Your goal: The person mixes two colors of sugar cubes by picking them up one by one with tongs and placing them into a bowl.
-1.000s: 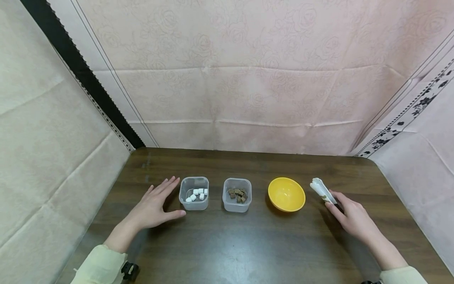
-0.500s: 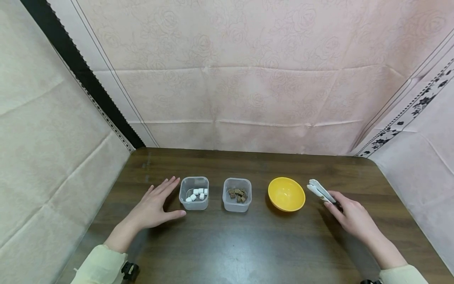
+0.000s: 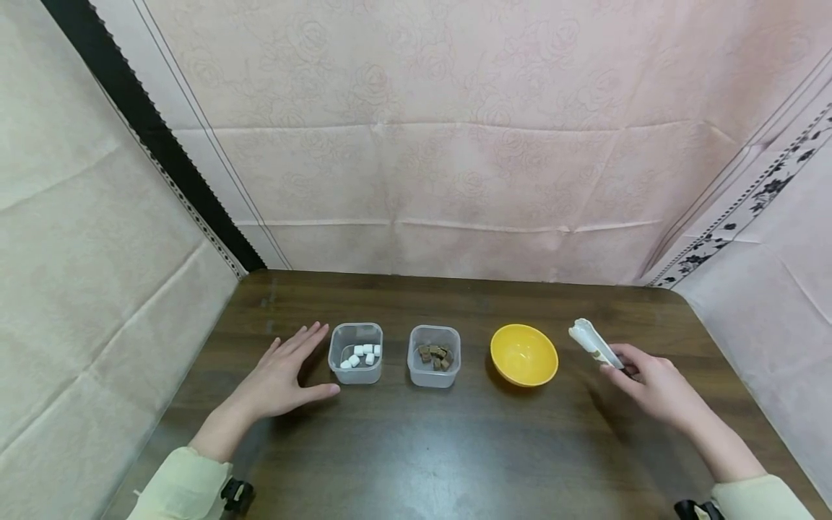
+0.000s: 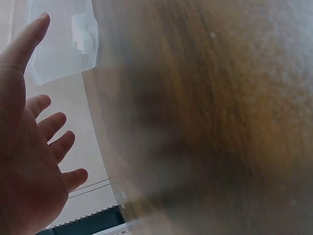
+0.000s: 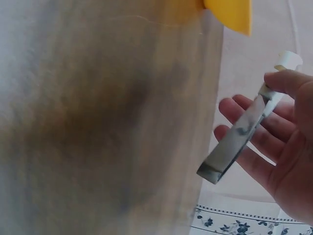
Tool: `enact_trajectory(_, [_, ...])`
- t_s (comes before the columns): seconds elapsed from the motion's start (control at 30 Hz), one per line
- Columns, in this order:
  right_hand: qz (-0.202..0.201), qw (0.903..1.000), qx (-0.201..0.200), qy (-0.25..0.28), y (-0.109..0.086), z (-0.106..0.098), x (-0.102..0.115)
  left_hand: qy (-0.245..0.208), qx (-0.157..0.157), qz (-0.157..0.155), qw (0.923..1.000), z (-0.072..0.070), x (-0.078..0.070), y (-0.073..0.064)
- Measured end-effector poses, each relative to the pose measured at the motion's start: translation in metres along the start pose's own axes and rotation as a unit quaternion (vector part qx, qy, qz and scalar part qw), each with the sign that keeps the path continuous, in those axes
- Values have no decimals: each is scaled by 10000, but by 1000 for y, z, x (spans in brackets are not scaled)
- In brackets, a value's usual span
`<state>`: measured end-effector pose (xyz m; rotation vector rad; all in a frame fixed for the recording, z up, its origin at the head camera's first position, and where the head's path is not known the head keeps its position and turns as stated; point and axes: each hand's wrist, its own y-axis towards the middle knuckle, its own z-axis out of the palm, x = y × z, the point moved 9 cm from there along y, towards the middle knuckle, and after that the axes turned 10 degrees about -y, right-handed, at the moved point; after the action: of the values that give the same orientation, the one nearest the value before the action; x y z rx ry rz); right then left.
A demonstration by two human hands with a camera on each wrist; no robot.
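Observation:
My right hand holds small metal tongs with white tips, the thumb on one arm and the fingers on the other side. In the head view the tongs' white ends point up and left, right of a yellow bowl; nothing shows between them. My left hand is spread beside a clear plastic container, thumb and fingers extended at its left; whether they touch it I cannot tell. Several small white pieces lie in that container.
Between that container and the bowl stands a second clear container with several brown cubes. All stand in a row on a brown wooden table. Pale patterned cloth hangs behind the far edge and at both sides.
The tongs' tips spread apart half a second ago and are together again now. My right hand has shifted slightly right and away from me. My left hand stays in place.

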<state>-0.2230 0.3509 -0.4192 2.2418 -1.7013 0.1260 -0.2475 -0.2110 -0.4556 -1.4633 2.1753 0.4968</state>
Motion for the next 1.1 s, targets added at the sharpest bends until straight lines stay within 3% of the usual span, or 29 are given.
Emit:
enact_trajectory(0.27, [-19, 9911, 947, 932, 7, -4, 1, 16, -30, 3, 10000, -1, -1, -2])
enact_trajectory(0.5, [-148, 9826, 1202, 1407, 11, -15, 1, -16, -58, -18, 10000, -3, -2, -4])
enact_trajectory(0.7, [-124, 9604, 1746, 2167, 15, -19, 4, -61, -57, 36, 10000, -2, -4, -2])
enact_trajectory(0.83, [-25, 9470, 2100, 2430, 19, -22, 9, -204, -48, 65, 9998, -2, -4, 1])
enact_trajectory(1.0, [-253, 9284, 2510, 2728, 27, -26, 23, -401, -19, 44, 9992, -1, -3, 5])
enact_trajectory(1.1, [-318, 9223, 2696, 2752, 33, -27, 28, -448, -33, 65, 9990, -2, -4, 5])
